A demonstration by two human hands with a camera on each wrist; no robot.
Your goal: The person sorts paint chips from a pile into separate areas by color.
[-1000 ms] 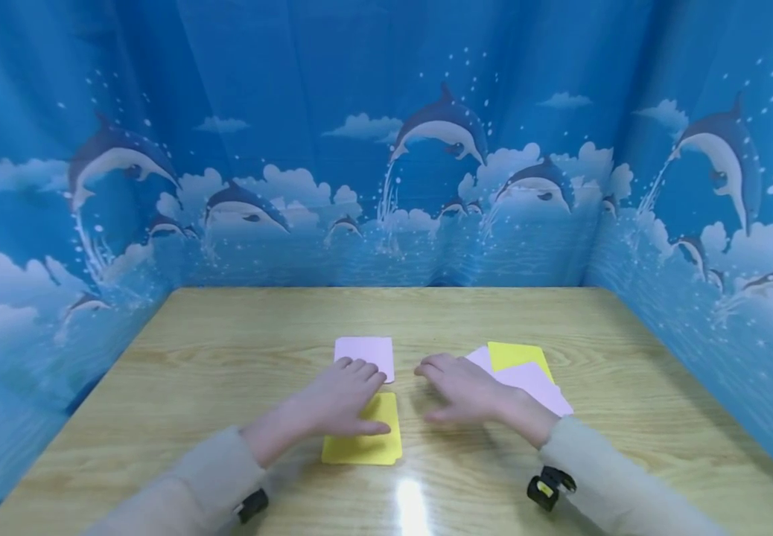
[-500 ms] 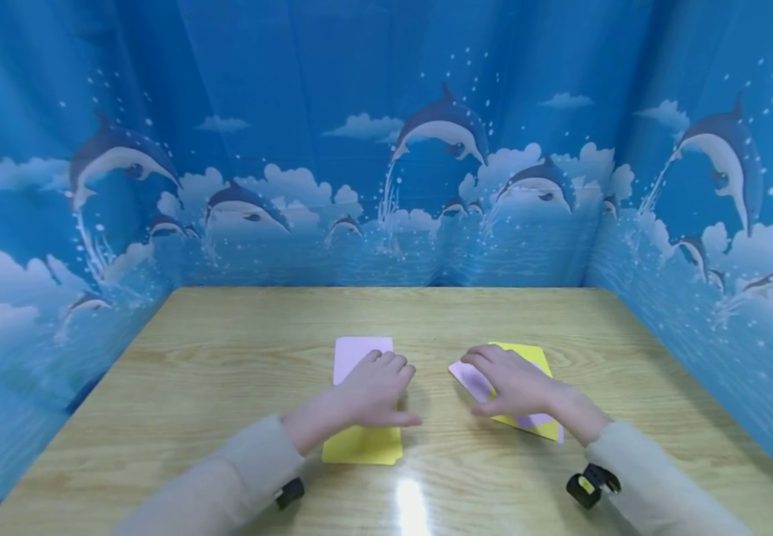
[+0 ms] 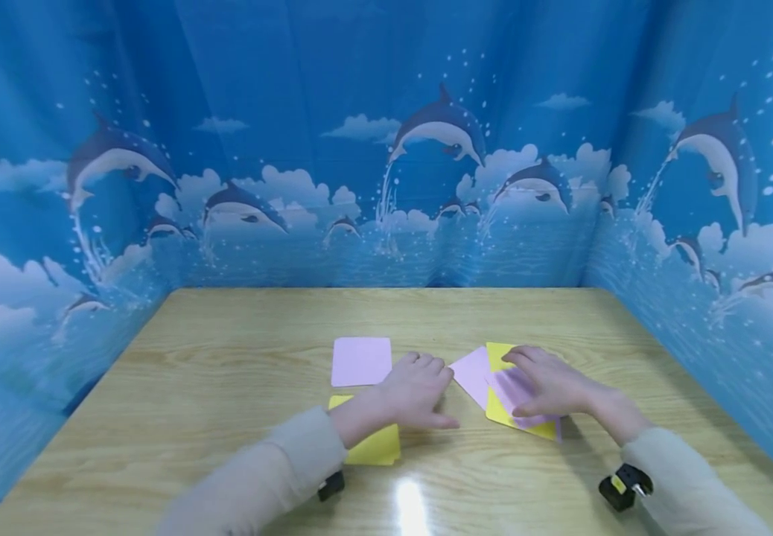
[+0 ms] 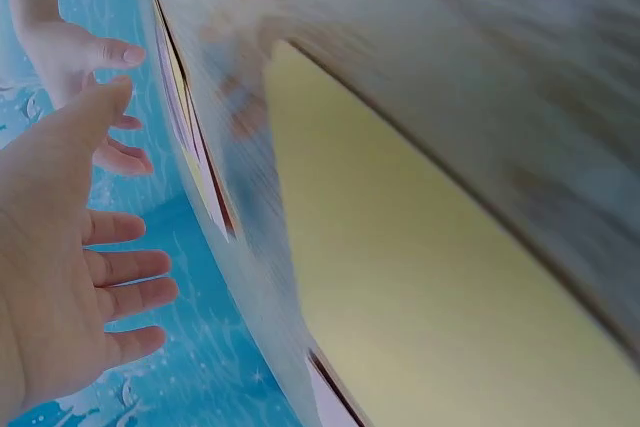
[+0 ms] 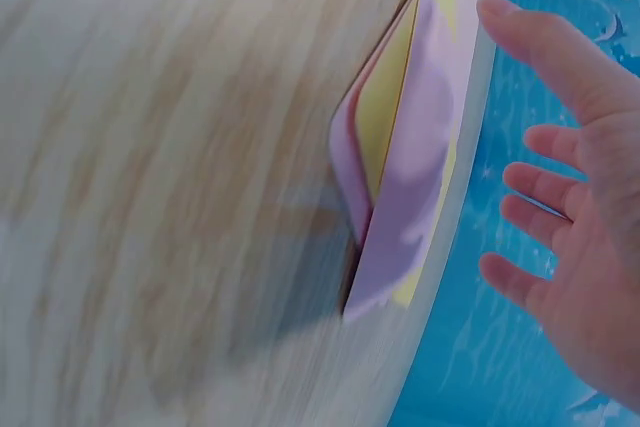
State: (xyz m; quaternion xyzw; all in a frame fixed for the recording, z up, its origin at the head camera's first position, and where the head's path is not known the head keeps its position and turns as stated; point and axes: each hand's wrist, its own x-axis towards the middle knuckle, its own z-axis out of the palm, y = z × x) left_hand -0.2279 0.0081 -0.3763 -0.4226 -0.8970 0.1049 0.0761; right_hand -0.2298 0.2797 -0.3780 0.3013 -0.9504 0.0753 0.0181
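My left hand [image 3: 420,391] hovers over the table with fingers extended and thumb spread, just left of a loose heap of square cards. In the left wrist view its palm shows bare. A yellow card stack [image 3: 378,449] lies partly under the left forearm, and a pink card stack [image 3: 361,362] sits just behind it. My right hand [image 3: 550,383] is above the heap, fingers loosely spread, nothing held. In the heap, a pink card [image 5: 410,147] overlaps a yellow card [image 3: 499,409], with another pink card [image 3: 470,372] sticking out to the left.
The light wooden table [image 3: 239,320] is bordered at the back and sides by a blue dolphin-print curtain [image 3: 293,89]. Small black devices are worn on both wrists, such as the right wrist camera [image 3: 621,487].
Both hands have moved rightward. The left leaves the space over the pink and yellow stacks; the right shifts from left of the heap to over it, and more of the heap's yellow now shows.
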